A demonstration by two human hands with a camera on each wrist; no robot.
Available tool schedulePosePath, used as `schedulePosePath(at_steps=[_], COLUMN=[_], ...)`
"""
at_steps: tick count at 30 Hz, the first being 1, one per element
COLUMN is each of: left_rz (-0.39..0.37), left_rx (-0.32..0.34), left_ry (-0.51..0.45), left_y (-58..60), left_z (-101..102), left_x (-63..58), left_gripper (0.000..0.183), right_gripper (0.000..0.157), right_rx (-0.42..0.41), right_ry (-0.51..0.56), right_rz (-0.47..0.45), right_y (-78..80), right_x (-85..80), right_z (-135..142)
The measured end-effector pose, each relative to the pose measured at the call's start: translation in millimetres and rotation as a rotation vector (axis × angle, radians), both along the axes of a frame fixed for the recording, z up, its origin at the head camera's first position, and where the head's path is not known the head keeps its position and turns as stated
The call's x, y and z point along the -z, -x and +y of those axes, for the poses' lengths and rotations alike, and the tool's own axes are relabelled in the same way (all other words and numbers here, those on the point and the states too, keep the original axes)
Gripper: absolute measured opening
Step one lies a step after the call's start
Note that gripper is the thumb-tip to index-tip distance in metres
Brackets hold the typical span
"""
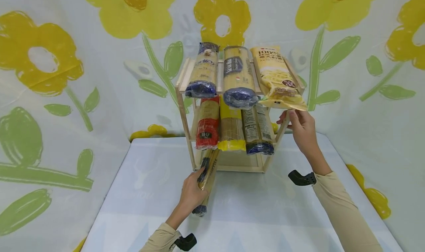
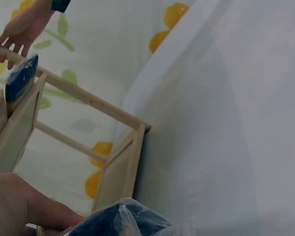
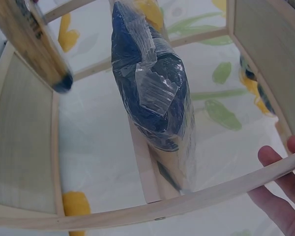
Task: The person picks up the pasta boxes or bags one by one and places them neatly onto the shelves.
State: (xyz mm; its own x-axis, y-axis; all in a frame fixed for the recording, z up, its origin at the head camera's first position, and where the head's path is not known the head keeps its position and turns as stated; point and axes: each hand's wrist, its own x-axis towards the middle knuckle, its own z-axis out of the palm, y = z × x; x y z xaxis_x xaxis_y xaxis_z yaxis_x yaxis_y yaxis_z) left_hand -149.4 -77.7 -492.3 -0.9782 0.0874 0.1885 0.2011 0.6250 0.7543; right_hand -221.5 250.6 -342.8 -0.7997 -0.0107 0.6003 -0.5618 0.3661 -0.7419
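My left hand (image 1: 193,191) grips a long clear pack of spaghetti (image 1: 213,167) with dark blue ends, its far end at the bottom level of a wooden rack (image 1: 240,168). Close up in the left wrist view is the crinkled blue end (image 2: 120,219) of that pack. At the rack's front right, my right hand (image 1: 303,132) holds the upright post (image 3: 211,189), just below a yellow noodle bag (image 1: 277,75). On the middle shelf lie a red noodle pack (image 1: 208,124), a yellow one (image 1: 231,124) and a blue-ended one (image 1: 257,128).
Beside the yellow bag on the top shelf lie two blue-ended pasta packs, one at left (image 1: 204,69) and one in the middle (image 1: 238,73). The rack stands toward the back of a white table (image 1: 149,193). Behind it hangs a flower-print backdrop (image 1: 109,71).
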Motion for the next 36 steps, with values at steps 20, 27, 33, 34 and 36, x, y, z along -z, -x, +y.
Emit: schedulePosePath(at_steps=[20,27,33,34,36], left_rz=[-0.004,-0.085,-0.074,-0.078,-0.081], left_rx=[-0.070,-0.106,-0.116,-0.113,-0.112], left_ry=[0.065,0.010,-0.023,-0.025,-0.010], left_y=[86.0,101.4,112.9,114.8,119.7], left_z=[38.3,43.6,46.6,47.7,51.2], left_x=[19.1,17.5,25.5,27.1,30.6], left_gripper=[0.061,0.052,0.045,0.044,0.038], right_gripper=[0.026,0.031,0.031,0.030,0.029], right_rx=[0.016,-0.011,0.004,0.008,0.017], right_ry=[-0.011,0.020,0.012,0.010,0.005], right_rz=[-0.011,-0.016,-0.011,-0.011,-0.011], right_y=[-0.7,8.5,16.7,16.5,14.0], right_x=[-0.1,10.4,18.5,18.3,16.1], right_z=[-0.5,3.4,8.0,8.5,9.1])
